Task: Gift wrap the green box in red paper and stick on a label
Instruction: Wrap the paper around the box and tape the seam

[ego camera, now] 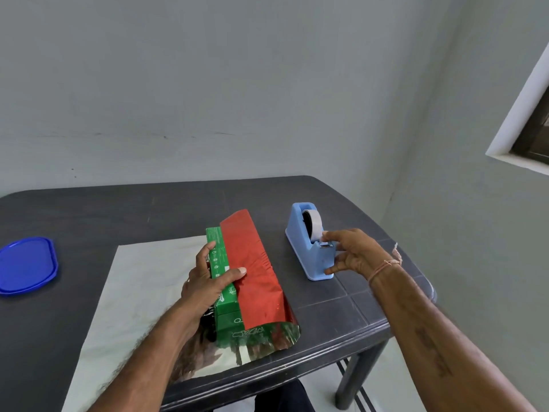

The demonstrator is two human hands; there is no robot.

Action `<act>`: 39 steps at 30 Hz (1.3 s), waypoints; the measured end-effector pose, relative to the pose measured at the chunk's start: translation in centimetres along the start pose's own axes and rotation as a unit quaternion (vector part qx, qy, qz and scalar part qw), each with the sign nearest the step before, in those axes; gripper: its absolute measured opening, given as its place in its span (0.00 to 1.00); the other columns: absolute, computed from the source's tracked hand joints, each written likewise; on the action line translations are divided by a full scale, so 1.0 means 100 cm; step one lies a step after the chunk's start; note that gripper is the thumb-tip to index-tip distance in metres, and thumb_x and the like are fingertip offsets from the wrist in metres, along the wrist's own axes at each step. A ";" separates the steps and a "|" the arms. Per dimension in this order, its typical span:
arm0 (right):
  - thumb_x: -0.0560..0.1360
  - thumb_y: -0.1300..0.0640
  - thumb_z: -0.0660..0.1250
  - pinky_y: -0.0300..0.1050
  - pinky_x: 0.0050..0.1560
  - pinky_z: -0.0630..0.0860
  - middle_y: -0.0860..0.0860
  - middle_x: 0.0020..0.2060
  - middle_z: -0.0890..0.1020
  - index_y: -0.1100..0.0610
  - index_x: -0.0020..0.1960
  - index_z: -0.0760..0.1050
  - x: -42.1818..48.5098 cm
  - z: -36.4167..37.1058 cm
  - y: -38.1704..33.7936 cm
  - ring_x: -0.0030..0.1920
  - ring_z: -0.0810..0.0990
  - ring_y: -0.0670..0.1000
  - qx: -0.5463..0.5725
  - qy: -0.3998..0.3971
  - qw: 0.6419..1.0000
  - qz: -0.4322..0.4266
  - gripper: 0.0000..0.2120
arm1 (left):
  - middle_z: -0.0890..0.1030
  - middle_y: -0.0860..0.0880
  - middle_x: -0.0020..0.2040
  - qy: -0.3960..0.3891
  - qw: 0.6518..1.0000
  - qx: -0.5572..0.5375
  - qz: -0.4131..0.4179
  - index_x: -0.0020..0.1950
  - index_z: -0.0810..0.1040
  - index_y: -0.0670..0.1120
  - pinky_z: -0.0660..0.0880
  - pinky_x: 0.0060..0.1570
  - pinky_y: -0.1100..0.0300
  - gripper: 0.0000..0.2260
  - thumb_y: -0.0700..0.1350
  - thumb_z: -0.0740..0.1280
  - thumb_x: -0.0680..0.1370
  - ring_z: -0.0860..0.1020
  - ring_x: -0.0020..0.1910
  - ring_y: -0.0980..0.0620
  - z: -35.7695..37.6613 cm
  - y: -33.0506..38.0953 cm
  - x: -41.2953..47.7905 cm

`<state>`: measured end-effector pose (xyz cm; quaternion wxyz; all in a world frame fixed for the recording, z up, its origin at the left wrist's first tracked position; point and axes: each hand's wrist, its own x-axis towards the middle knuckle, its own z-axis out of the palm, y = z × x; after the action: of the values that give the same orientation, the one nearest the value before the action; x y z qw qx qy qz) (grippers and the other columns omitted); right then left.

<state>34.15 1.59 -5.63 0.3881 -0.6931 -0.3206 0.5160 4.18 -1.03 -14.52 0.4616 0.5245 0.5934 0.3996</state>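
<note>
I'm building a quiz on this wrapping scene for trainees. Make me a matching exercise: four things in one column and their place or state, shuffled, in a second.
Things:
1. green box
2. red paper
3. tape dispenser
4. blue lid

States:
A. lies alone near the left edge of the table
B. right hand grips its front end
C. folded over the box's top
D. held by the left hand

Pairs: 1-D, 2-C, 3-B, 4-A

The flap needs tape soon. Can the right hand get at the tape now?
Probably yes: the right hand is at the dispenser, fingers by the tape end, nothing between. The left hand holds the paper on the box.
</note>
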 end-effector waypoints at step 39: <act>0.74 0.56 0.77 0.61 0.60 0.81 0.62 0.63 0.80 0.66 0.57 0.78 0.016 -0.014 0.063 0.60 0.83 0.61 0.134 -0.031 0.987 -0.085 0.18 | 0.65 0.52 0.64 -0.012 1.000 -0.023 -0.002 0.69 0.59 0.76 0.68 0.70 0.45 0.47 0.71 0.74 0.52 0.68 0.66 0.46 0.001 0.003 -0.003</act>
<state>36.17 -0.48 -11.63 0.5100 -0.5889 -0.3182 0.5403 4.35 -1.32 -14.17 0.4816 0.5172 0.5798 0.4055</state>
